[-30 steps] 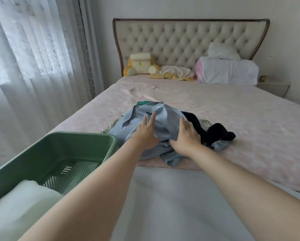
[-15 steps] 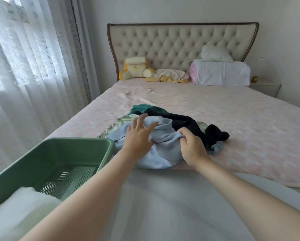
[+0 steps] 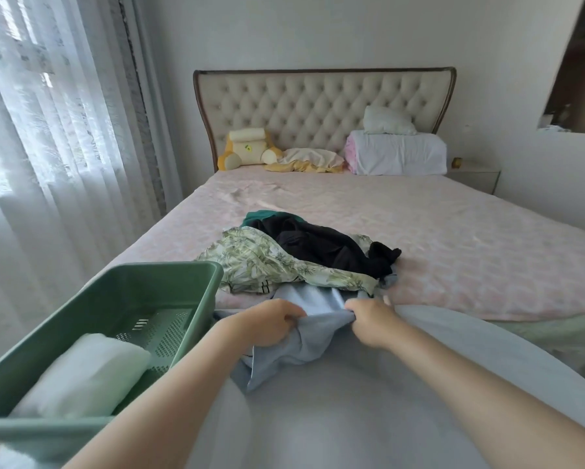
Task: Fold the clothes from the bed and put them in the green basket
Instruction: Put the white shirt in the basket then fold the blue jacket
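Light blue garment (image 3: 304,336) lies at the near edge of the bed (image 3: 453,238), its far end tucked under the clothes pile (image 3: 301,255); left hand (image 3: 267,321) and right hand (image 3: 372,321) each have a grip closed on its bunched fabric. Green basket (image 3: 122,299) stands just left of the garment, holding a folded white item (image 3: 84,377).

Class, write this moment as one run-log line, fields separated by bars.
hands: left and right gripping light blue garment | pile: unfolded on bed | green basket: one white folded item
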Action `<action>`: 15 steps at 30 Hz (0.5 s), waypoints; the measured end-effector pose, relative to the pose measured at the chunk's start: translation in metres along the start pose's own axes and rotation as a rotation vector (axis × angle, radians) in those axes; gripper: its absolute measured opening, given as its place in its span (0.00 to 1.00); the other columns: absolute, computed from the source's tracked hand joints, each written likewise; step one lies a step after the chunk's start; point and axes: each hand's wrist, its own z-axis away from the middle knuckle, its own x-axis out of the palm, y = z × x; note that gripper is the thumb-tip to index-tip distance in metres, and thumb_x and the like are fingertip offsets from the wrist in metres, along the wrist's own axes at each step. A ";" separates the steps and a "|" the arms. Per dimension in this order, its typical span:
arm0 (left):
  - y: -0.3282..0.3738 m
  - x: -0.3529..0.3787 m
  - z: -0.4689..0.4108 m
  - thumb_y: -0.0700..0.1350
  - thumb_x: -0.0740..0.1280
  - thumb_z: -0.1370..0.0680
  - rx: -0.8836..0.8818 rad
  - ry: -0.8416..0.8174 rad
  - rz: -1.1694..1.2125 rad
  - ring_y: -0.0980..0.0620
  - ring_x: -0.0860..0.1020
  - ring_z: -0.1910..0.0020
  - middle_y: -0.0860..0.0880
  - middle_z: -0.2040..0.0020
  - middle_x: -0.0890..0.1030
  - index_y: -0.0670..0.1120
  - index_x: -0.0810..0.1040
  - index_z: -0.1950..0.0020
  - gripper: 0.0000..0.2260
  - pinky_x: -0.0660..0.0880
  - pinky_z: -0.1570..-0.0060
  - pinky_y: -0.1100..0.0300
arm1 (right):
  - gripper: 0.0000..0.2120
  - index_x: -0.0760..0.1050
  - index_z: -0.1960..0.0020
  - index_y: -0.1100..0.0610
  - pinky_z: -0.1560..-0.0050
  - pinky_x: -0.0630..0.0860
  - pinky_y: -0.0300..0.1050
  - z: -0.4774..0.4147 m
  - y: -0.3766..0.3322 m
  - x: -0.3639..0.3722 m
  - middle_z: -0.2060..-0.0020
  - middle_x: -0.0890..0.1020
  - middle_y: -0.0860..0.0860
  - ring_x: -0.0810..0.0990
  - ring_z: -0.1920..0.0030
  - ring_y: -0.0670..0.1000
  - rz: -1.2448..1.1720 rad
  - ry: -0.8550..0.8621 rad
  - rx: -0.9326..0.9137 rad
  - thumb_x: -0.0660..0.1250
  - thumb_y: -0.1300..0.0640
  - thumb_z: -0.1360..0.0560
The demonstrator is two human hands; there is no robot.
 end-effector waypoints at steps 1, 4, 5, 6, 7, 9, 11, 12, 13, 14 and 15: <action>0.004 0.001 0.010 0.43 0.59 0.20 -0.003 -0.101 -0.001 0.52 0.77 0.56 0.53 0.54 0.80 0.56 0.79 0.40 0.14 0.74 0.54 0.56 | 0.13 0.66 0.61 0.47 0.32 0.67 0.57 0.011 -0.001 -0.002 0.51 0.78 0.52 0.74 0.44 0.58 -0.058 -0.019 -0.001 0.55 0.65 0.25; 0.016 0.010 0.036 0.43 0.67 0.23 -0.090 -0.342 0.170 0.53 0.76 0.59 0.55 0.60 0.79 0.53 0.81 0.41 0.12 0.77 0.57 0.60 | 0.13 0.71 0.54 0.47 0.49 0.75 0.50 0.045 -0.002 -0.001 0.51 0.77 0.51 0.77 0.49 0.56 -0.046 -0.133 -0.047 0.57 0.65 0.27; 0.020 0.016 0.043 0.42 0.70 0.24 -0.141 -0.407 0.221 0.53 0.78 0.59 0.55 0.59 0.80 0.53 0.81 0.40 0.14 0.79 0.56 0.59 | 0.14 0.72 0.52 0.47 0.52 0.74 0.49 0.057 -0.003 0.002 0.50 0.78 0.50 0.77 0.49 0.56 0.010 -0.197 -0.076 0.58 0.65 0.28; 0.024 0.022 0.051 0.42 0.72 0.25 -0.187 -0.474 0.253 0.52 0.80 0.59 0.52 0.58 0.81 0.52 0.81 0.41 0.14 0.81 0.54 0.59 | 0.14 0.74 0.51 0.48 0.55 0.73 0.48 0.068 -0.004 0.007 0.51 0.78 0.51 0.77 0.49 0.56 0.045 -0.264 -0.111 0.59 0.64 0.28; 0.028 0.030 0.057 0.42 0.73 0.25 -0.228 -0.537 0.268 0.52 0.81 0.59 0.50 0.57 0.83 0.51 0.82 0.43 0.12 0.81 0.52 0.58 | 0.12 0.74 0.53 0.48 0.58 0.72 0.47 0.079 -0.005 0.013 0.52 0.79 0.51 0.78 0.50 0.56 0.051 -0.328 -0.141 0.60 0.64 0.28; 0.032 0.047 0.068 0.49 0.72 0.25 -0.250 -0.586 0.281 0.52 0.83 0.56 0.50 0.55 0.85 0.46 0.83 0.44 0.12 0.80 0.46 0.55 | 0.07 0.73 0.58 0.49 0.63 0.69 0.44 0.099 -0.005 0.024 0.59 0.78 0.48 0.77 0.56 0.53 0.032 -0.420 -0.196 0.63 0.61 0.29; 0.029 0.065 0.075 0.55 0.70 0.25 -0.194 -0.425 0.283 0.53 0.82 0.54 0.52 0.51 0.85 0.47 0.84 0.44 0.15 0.79 0.42 0.53 | 0.06 0.73 0.58 0.50 0.67 0.68 0.42 0.115 -0.004 0.029 0.64 0.77 0.45 0.75 0.61 0.50 0.012 -0.484 -0.217 0.64 0.61 0.29; 0.026 0.072 0.078 0.55 0.70 0.25 -0.145 -0.275 0.234 0.53 0.81 0.52 0.53 0.50 0.84 0.50 0.83 0.43 0.14 0.78 0.42 0.54 | 0.05 0.74 0.57 0.50 0.67 0.68 0.41 0.119 -0.002 0.031 0.65 0.77 0.44 0.74 0.62 0.48 -0.030 -0.506 -0.208 0.65 0.60 0.30; 0.022 0.080 0.082 0.55 0.70 0.25 -0.098 -0.109 0.147 0.53 0.78 0.48 0.55 0.47 0.80 0.54 0.80 0.41 0.14 0.76 0.42 0.56 | 0.03 0.75 0.59 0.51 0.66 0.68 0.42 0.121 0.000 0.033 0.66 0.76 0.44 0.74 0.63 0.48 -0.082 -0.499 -0.196 0.65 0.59 0.30; 0.018 0.090 0.086 0.55 0.71 0.26 -0.054 0.033 0.063 0.53 0.74 0.43 0.55 0.43 0.76 0.57 0.76 0.36 0.19 0.73 0.41 0.57 | 0.03 0.74 0.61 0.50 0.64 0.68 0.42 0.124 0.001 0.034 0.66 0.75 0.45 0.73 0.63 0.47 -0.135 -0.468 -0.183 0.65 0.57 0.31; 0.014 0.098 0.089 0.55 0.71 0.27 -0.017 0.117 0.010 0.52 0.70 0.38 0.55 0.38 0.72 0.59 0.71 0.31 0.25 0.71 0.39 0.57 | 0.03 0.74 0.62 0.48 0.62 0.68 0.42 0.124 0.004 0.035 0.65 0.74 0.43 0.73 0.62 0.46 -0.188 -0.416 -0.185 0.65 0.56 0.32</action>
